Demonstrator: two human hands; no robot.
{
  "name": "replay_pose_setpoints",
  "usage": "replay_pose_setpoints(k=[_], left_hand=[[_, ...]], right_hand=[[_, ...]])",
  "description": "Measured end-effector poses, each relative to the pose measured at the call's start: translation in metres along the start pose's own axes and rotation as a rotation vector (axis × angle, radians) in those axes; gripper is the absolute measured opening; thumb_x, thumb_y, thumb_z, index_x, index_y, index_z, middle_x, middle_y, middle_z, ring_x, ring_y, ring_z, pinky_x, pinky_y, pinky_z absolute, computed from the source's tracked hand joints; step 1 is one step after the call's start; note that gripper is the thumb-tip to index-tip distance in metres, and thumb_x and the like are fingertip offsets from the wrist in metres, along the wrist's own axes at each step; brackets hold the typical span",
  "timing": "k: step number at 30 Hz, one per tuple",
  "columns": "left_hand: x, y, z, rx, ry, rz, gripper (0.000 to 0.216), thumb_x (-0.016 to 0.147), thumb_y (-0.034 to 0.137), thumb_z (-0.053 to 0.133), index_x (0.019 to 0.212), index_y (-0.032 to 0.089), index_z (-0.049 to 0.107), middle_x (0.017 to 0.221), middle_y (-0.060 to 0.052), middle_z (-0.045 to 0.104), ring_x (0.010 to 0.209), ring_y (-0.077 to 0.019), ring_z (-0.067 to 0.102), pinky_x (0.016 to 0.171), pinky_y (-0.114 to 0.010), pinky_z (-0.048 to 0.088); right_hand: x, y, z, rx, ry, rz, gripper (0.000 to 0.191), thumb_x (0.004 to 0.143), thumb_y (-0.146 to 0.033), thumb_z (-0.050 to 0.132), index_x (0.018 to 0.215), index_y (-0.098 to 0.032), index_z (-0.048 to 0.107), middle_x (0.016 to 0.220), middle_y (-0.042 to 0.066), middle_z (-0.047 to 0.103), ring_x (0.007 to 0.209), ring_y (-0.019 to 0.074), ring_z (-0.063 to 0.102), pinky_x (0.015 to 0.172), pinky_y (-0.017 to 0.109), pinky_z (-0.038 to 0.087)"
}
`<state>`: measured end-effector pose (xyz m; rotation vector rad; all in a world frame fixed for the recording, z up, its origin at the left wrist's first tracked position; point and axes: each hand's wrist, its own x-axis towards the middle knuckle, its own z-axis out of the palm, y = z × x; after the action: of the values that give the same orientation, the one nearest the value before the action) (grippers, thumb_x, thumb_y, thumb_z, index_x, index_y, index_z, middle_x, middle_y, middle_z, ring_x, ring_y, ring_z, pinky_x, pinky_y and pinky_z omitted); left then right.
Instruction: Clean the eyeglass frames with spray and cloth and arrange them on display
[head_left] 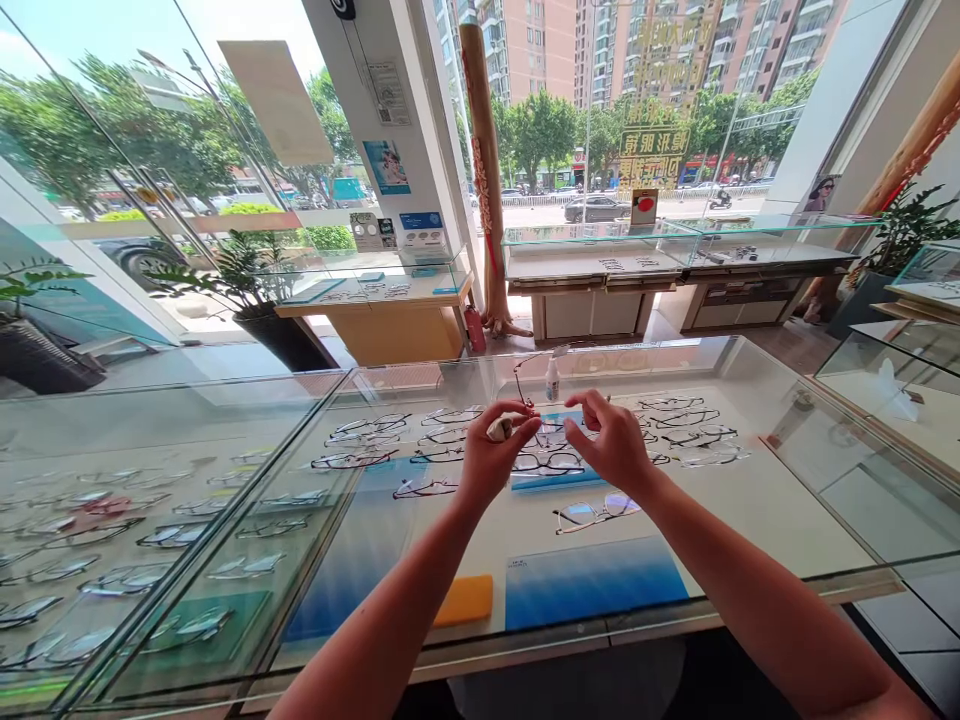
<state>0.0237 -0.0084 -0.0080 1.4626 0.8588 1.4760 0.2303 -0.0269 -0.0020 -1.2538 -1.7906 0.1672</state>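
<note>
Nearest: both forearms (416, 560) reach fwd over a glass counter (817, 598). Close to its front edge, an orange item (465, 600) (pouch or box, can't tell) sits just L of a blue sheet (596, 585); not clear if these are on or under the glass. A bit further, thin-rimmed specs (596, 515) w/ bluish reflections lie btwn that sheet & the R hand.

Mid-counter: L hand (491, 450) pinches a thin wire frame (529, 403) btwn thumb & fingertips, one temple sticking up; a small whitish cloth (499, 429) is tucked in the same hand. R hand (615, 440) is just beside it, fingers curled, thumb & index apart w/ a gap facing the frame; can't tell if it touches. Lens part of the frame is hard to pick out vs. the specs behind.

Around the hands: rows of glasses L (367, 430) & R (697, 430), plus a white bottle (553, 380) upright just past the fingers. Adj. case on far L has more glasses (172, 535).

Bg: potted plant (285, 335), red extinguisher (474, 328) by a tall wooden trunk (484, 200), low display cases (592, 240) along the window. Outside: dark car (596, 208), trees (551, 135), apt bldgs (517, 50).
</note>
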Motion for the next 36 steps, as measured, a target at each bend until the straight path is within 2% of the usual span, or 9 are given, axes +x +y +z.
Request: replay_pose_setpoints(k=[4, 8, 12, 17, 19, 24, 30, 33, 36], left_hand=[[-0.005, 0.007, 0.005, 0.029, -0.081, 0.06, 0.028, 0.08, 0.041, 0.094, 0.092, 0.02, 0.079, 0.119, -0.009, 0.073, 0.094, -0.0217, 0.078, 0.092, -0.038, 0.066], [-0.005, 0.011, 0.005, 0.026, -0.113, 0.033, 0.027, 0.081, 0.042, 0.093, 0.091, 0.021, 0.081, 0.128, -0.012, 0.072, 0.104, -0.0258, 0.078, 0.096, -0.042, 0.066], [-0.004, 0.008, 0.002, 0.044, -0.118, -0.005, 0.028, 0.086, 0.049, 0.088, 0.089, 0.022, 0.082, 0.13, -0.013, 0.074, 0.123, -0.0314, 0.072, 0.095, -0.039, 0.064], [-0.005, 0.007, 0.005, -0.041, -0.141, -0.185, 0.041, 0.095, 0.062, 0.073, 0.1, 0.022, 0.079, 0.152, -0.012, 0.063, 0.103, -0.0251, 0.078, 0.054, -0.023, 0.05], [-0.006, 0.01, 0.007, -0.08, -0.155, -0.242, 0.043, 0.094, 0.064, 0.072, 0.105, 0.023, 0.077, 0.156, -0.011, 0.06, 0.101, -0.0235, 0.078, 0.048, -0.019, 0.042], [-0.005, 0.014, 0.007, -0.105, -0.105, -0.335, 0.05, 0.093, 0.065, 0.069, 0.123, 0.025, 0.07, 0.132, -0.012, 0.074, 0.098, -0.0236, 0.077, 0.048, -0.019, 0.041], [0.001, -0.002, -0.002, -0.01, -0.058, -0.383, 0.04, 0.088, 0.043, 0.055, 0.118, 0.021, 0.071, 0.122, -0.013, 0.074, 0.113, -0.0297, 0.072, 0.06, -0.028, 0.051], [0.003, -0.012, -0.003, 0.057, -0.059, -0.278, 0.036, 0.087, 0.04, 0.058, 0.116, 0.022, 0.071, 0.127, -0.012, 0.073, 0.122, -0.0298, 0.069, 0.084, -0.036, 0.058], [0.004, -0.017, -0.003, 0.186, -0.051, -0.135, 0.033, 0.091, 0.041, 0.062, 0.117, 0.022, 0.069, 0.133, -0.012, 0.071, 0.129, -0.0305, 0.065, 0.106, -0.044, 0.052]], right_hand=[[-0.003, -0.009, 0.003, 0.09, -0.101, -0.209, 0.037, 0.097, -0.039, 0.074, 0.13, -0.024, 0.067, 0.101, 0.006, 0.07, 0.091, 0.0244, 0.065, 0.081, 0.038, 0.051], [-0.003, -0.012, 0.009, 0.19, -0.159, -0.277, 0.027, 0.101, -0.04, 0.073, 0.122, -0.024, 0.069, 0.124, 0.012, 0.072, 0.113, 0.0294, 0.066, 0.096, 0.045, 0.055], [-0.004, -0.01, 0.013, 0.268, -0.175, -0.211, 0.023, 0.102, -0.039, 0.072, 0.12, -0.025, 0.069, 0.118, 0.009, 0.076, 0.111, 0.0284, 0.069, 0.095, 0.045, 0.056], [-0.005, -0.007, 0.015, 0.311, -0.156, -0.098, 0.033, 0.1, -0.043, 0.074, 0.128, -0.027, 0.071, 0.118, 0.008, 0.078, 0.11, 0.0277, 0.07, 0.093, 0.044, 0.056], [-0.005, -0.007, 0.015, 0.35, -0.17, -0.049, 0.035, 0.099, -0.045, 0.074, 0.129, -0.028, 0.071, 0.117, 0.007, 0.079, 0.108, 0.0266, 0.07, 0.089, 0.041, 0.055], [-0.001, -0.007, 0.01, 0.441, -0.125, 0.051, 0.032, 0.097, -0.047, 0.075, 0.123, -0.028, 0.075, 0.119, 0.006, 0.08, 0.102, 0.0241, 0.068, 0.089, 0.04, 0.052], [0.019, 0.01, -0.014, 0.738, -0.079, 0.14, 0.028, 0.1, -0.049, 0.068, 0.115, -0.029, 0.08, 0.109, 0.004, 0.082, 0.098, 0.0225, 0.07, 0.088, 0.039, 0.051], [0.027, 0.017, -0.025, 0.832, -0.044, 0.171, 0.029, 0.1, -0.052, 0.063, 0.101, -0.028, 0.08, 0.098, 0.004, 0.081, 0.099, 0.0239, 0.072, 0.088, 0.04, 0.052], [0.03, 0.018, -0.033, 0.896, -0.032, 0.204, 0.032, 0.098, -0.055, 0.063, 0.095, -0.027, 0.078, 0.094, 0.006, 0.08, 0.094, 0.0243, 0.072, 0.081, 0.039, 0.052]])
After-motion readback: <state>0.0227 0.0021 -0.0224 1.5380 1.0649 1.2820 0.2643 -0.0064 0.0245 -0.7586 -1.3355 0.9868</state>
